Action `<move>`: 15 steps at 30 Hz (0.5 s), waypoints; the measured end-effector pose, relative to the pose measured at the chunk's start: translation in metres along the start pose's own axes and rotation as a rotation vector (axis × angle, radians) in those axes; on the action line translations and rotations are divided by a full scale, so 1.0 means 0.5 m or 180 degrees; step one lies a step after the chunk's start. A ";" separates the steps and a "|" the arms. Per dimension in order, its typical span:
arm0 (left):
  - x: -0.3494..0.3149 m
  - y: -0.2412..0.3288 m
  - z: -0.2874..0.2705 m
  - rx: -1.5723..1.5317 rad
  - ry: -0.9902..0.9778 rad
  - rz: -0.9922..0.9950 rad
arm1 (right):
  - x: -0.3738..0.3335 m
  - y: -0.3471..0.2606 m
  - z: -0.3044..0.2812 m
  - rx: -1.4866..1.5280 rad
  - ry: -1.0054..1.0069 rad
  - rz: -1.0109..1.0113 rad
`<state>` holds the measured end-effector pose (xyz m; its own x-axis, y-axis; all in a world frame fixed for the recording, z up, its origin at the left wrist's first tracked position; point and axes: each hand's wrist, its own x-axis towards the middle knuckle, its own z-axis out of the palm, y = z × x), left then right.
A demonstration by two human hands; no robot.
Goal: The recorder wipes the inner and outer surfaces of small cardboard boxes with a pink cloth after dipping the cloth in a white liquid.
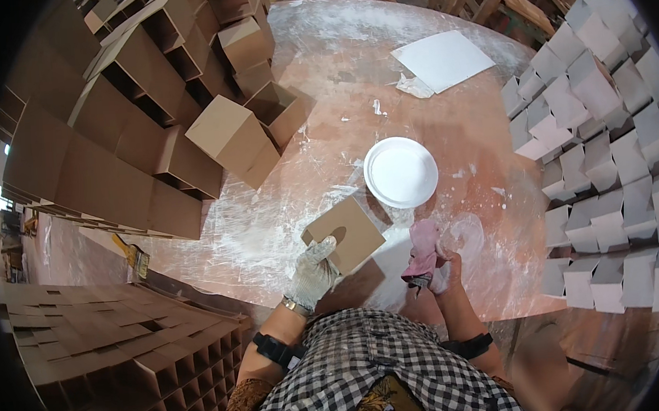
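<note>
My left hand (313, 271), in a whitish glove, grips a small brown cardboard box (357, 235) by its near left side, thumb lying on the upper face. The box is tilted above the table. My right hand (446, 268) is closed around a crumpled pink cloth (424, 246) with a dark lower edge; white smears mark this hand. Just beyond both hands stands a round white tub (400, 173), whose inside looks white. The box and the cloth are apart from each other.
Brown open boxes (144, 73) are stacked high at the left, with a loose box (233, 134) beside them. More brown boxes (118, 358) fill the lower left, near a brush (133, 257). White boxes (605, 163) form a wall at the right. A white sheet (448, 60) lies on the white-smeared table (331, 114).
</note>
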<state>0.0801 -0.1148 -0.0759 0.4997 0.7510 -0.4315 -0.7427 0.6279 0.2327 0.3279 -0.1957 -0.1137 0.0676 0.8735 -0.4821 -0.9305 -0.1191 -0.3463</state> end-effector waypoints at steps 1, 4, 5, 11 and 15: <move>0.009 0.002 -0.007 0.0310 0.0030 0.0130 | 0.007 -0.007 0.005 -0.0032 -0.0018 0.0022; 0.024 0.005 -0.021 0.0890 -0.0097 0.0272 | 0.040 -0.042 0.003 -0.0422 0.0316 -0.0275; 0.024 0.005 -0.027 0.1191 -0.0272 0.0283 | 0.062 -0.068 -0.001 -0.1354 0.0402 -0.0404; 0.008 0.024 -0.005 0.3254 0.0085 0.0683 | 0.154 -0.134 0.157 -0.5845 0.0426 -0.1484; 0.048 -0.002 -0.070 0.1248 0.0839 0.0694 | 0.220 -0.113 0.183 -0.7615 -0.0052 -0.1706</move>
<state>0.0774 -0.1046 -0.1169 0.1854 0.8277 -0.5297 -0.5690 0.5299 0.6288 0.3550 -0.0498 -0.0737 0.0431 0.9950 -0.0895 0.9504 -0.0685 -0.3033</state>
